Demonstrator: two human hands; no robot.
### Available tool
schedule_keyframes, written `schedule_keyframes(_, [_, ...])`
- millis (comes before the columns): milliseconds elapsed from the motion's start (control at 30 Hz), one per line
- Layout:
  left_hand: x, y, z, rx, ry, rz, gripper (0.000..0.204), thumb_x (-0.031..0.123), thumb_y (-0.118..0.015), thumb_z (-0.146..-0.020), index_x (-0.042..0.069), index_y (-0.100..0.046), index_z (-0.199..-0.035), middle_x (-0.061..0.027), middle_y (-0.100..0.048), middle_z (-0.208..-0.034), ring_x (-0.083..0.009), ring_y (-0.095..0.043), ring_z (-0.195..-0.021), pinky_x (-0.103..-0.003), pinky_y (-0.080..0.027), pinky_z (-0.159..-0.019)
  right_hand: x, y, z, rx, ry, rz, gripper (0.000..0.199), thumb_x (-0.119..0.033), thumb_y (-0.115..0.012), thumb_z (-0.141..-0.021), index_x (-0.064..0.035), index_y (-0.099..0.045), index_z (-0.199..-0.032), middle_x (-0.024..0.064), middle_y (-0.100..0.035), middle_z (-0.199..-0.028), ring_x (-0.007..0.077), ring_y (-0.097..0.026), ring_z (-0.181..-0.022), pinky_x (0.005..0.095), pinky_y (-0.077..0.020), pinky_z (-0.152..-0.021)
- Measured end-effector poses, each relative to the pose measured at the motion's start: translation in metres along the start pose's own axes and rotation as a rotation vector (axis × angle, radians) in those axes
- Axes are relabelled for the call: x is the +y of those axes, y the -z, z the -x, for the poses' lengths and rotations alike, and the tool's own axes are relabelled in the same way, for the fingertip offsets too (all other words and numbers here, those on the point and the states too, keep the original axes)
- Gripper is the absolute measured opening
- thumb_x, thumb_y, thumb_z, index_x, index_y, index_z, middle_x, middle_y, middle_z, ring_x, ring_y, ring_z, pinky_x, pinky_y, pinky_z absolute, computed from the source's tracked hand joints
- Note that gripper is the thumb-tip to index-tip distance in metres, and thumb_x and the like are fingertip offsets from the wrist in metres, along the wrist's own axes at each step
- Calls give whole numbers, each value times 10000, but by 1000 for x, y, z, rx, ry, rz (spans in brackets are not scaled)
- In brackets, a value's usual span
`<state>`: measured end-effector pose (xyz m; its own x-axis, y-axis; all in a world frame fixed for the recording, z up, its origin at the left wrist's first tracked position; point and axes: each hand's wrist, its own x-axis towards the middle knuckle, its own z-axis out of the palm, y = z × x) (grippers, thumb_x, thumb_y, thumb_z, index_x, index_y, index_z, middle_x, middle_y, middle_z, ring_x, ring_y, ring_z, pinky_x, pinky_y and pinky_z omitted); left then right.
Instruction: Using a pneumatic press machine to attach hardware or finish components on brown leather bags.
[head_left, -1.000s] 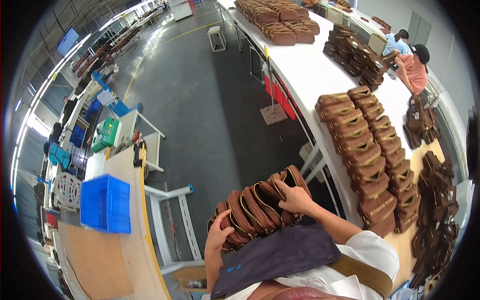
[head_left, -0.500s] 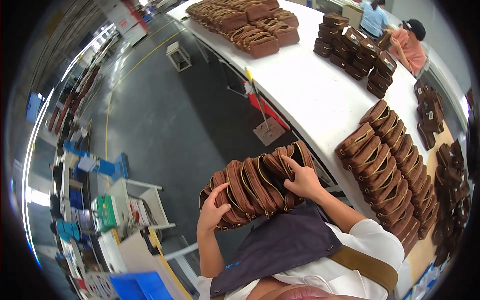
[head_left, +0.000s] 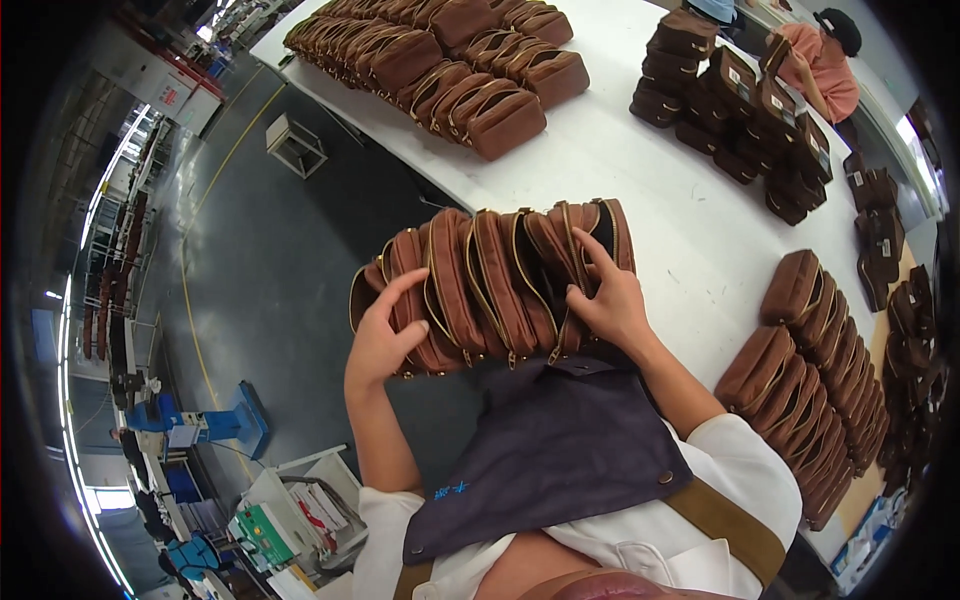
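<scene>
Evidently, our left grip and right grip clasp the brown pouches near the row's ends, perhaps so none slips.

White short-sleeved shirt, dark navy apron, olive-brown straps, small blue marking, round snaps

At the centre of the frame, the row of brown, rounded, leather-like pouches looks softly matt and faintly grained, with shiny gold-coloured metal zip pulls. Lower centre, the dark navy cloth apron is matt and creased. The long white tabletop, upper right, looks smooth; the dark grey floor, left, has a slight sheen.
</scene>
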<state>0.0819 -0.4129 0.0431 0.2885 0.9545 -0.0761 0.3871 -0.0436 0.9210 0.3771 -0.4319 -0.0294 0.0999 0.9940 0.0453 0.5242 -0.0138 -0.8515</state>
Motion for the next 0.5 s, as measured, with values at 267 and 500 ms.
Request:
schedule_keyframes(267, [4, 36, -201, -343, -212, -91, 568, 35, -572, -734, 91, -541, -1298, -54, -638, -1036, -122, -580, -901, -258, -466, -844, 2, -18, -87, 344, -207, -107, 694, -42, -606, -775, -167, -408, -1428, 155, -715, -949, 186, -691, -839, 293, -527, -750])
schedule_keyframes(500, [-13, -16, -351, -732, -459, -182, 559, 152, -586, -733, 173, -538, -1289, -139, -597, -720, -249, -596, -638, -354, -485, -654, 33, -36, -118, 848, -391, -191, 706, -33, -582, -741, -120, -410, -1420, 129, -719, -950, 165, -683, -831, 286, -516, -766])
